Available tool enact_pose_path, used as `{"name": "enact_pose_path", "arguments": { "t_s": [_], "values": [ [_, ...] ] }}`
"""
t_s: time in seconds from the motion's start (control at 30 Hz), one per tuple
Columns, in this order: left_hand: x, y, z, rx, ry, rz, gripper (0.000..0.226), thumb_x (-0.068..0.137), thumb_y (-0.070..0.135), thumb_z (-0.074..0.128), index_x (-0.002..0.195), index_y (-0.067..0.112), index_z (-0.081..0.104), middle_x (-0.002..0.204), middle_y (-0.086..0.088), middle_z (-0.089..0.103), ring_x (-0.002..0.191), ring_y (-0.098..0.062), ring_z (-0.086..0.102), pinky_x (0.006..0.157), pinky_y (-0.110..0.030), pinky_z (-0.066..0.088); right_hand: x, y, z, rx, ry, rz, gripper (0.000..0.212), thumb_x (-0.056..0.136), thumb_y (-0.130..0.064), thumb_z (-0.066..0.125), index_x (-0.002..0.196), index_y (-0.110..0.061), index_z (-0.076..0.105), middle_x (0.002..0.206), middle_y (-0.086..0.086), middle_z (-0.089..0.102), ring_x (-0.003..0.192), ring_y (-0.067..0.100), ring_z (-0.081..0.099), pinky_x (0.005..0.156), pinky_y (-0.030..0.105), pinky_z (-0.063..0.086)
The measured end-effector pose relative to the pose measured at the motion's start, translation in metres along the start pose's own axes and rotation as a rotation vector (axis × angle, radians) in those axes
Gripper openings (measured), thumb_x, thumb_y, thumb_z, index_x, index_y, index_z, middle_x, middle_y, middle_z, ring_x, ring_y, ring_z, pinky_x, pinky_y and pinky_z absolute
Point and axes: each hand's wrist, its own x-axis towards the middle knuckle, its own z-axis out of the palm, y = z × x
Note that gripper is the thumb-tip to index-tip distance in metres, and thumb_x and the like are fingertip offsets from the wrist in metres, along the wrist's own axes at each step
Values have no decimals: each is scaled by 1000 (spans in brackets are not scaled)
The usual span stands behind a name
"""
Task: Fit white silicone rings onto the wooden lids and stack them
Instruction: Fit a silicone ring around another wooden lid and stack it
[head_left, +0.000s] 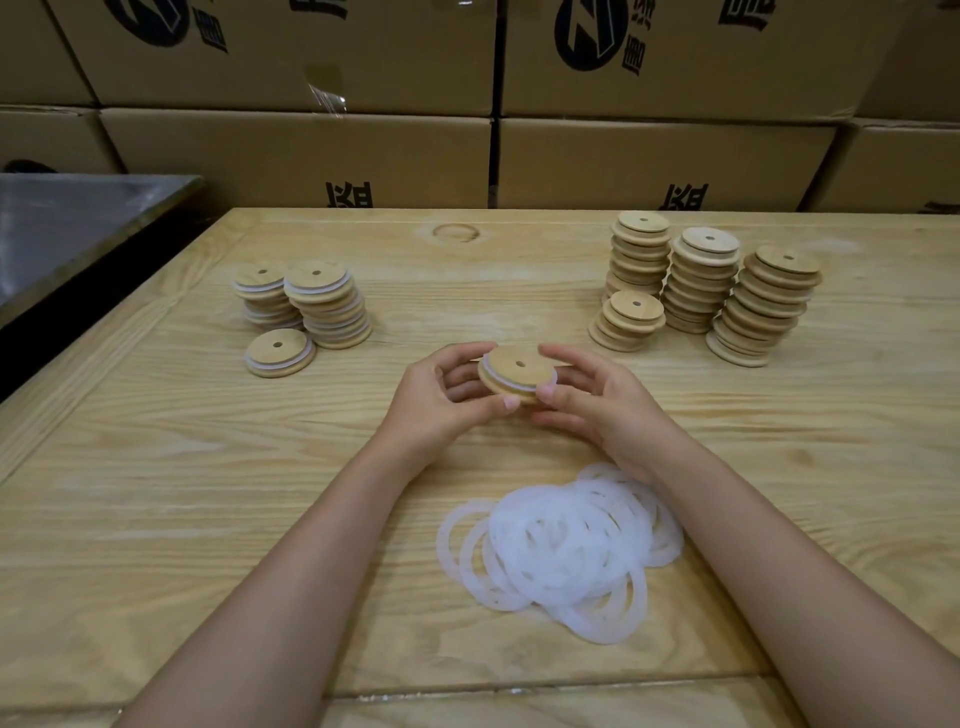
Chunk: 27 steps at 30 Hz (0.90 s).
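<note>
Left grip (436, 400) and right grip (587, 395) each curl round the wooden lid (514, 366) between them, thumbs seemingly seating its white ring (545, 387); loose rings (561, 545) lie just nearer, likely for reach.

I count two hands, the left hand (439, 397) and the right hand (597, 400), and one lid (517, 366) between them. Ringed stacks (332, 306): two, plus one loose ringed lid (280, 352). Bare stacks (701, 280): four. One ring pile (561, 545), too tangled for me to count. One table (156, 467). Boxes (291, 150) behind run past the frame edges, uncounted.
</note>
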Motion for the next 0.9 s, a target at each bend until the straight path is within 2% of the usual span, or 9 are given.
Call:
{"name": "enact_pose_path", "arguments": {
  "t_s": [0.13, 0.27, 0.4, 0.47, 0.53, 0.63, 0.67, 0.8, 0.9],
  "values": [
    [-1, 2, -1, 57, -37, 8, 61, 73, -11, 70, 126, 12, 51, 112, -16, 65, 91, -20, 64, 85, -31, 54, 1, 2, 3, 36, -16, -33, 55, 64, -6, 74, 116, -12, 60, 115, 15, 63, 89, 19, 68, 71, 25, 55],
    [1, 3, 1, 36, -3, 1, 50, 82, -3, 65, 129, 8, 50, 104, -17, 66, 63, -16, 63, 62, -25, 53, 2, 3, 6, -117, 45, -88, 56, 72, 5, 73, 121, -15, 58, 116, 11, 65, 84, 22, 67, 79, 28, 55],
    [4, 1, -1, -25, 91, -16, 44, 84, -5, 61, 124, 11, 52, 95, -15, 68, 72, -19, 63, 60, -26, 53, 1, 3, 10, -79, 36, -81, 47, 77, -3, 72, 119, -18, 59, 109, 7, 66, 85, 21, 70, 82, 31, 57],
    [8, 1, -3, -45, 243, -3, 43, 83, -7, 62, 121, 11, 51, 84, -9, 67, 64, -11, 63, 57, -23, 52, 2, 4, 8, -65, 86, -71, 38, 82, -4, 68, 118, -15, 59, 101, 5, 65, 78, 16, 70, 81, 31, 58],
    [13, 4, -14, -24, 455, 43, 40, 82, -6, 64, 115, 12, 50, 83, -6, 66, 61, -4, 63, 57, -22, 53, 3, 6, 5, -99, 145, -74, 30, 87, -5, 65, 115, -11, 61, 98, 6, 64, 73, 12, 68, 82, 31, 57],
    [14, 9, -42, 68, 737, 117, 34, 82, 4, 68, 108, 17, 50, 99, -9, 68, 82, -14, 66, 74, -34, 53, 5, 7, 2, -125, 215, -58, 16, 89, -9, 63, 105, -15, 65, 100, 11, 65, 72, 12, 68, 85, 34, 57],
    [12, 10, -51, 73, 827, 140, 31, 82, 7, 68, 106, 17, 52, 99, -9, 69, 83, -15, 66, 76, -36, 53, 6, 7, 1, -125, 231, -53, 14, 90, -9, 62, 103, -14, 65, 97, 10, 66, 72, 12, 68, 85, 35, 56],
    [7, 13, -81, 13, 1195, 239, 19, 80, 13, 55, 99, 17, 58, 74, 9, 63, 65, 0, 60, 65, -13, 46, 7, 7, 2, -116, 266, -70, 10, 93, -7, 57, 96, -11, 66, 82, 4, 67, 67, 13, 63, 73, 30, 57],
    [9, 12, -104, 5, 1345, 146, 30, 79, 20, 51, 105, 11, 62, 81, 5, 60, 74, -9, 57, 65, -9, 42, 7, 7, 3, -118, 274, -80, 12, 93, -6, 55, 93, -11, 66, 79, 5, 66, 64, 13, 60, 67, 28, 56]
  ]
}}
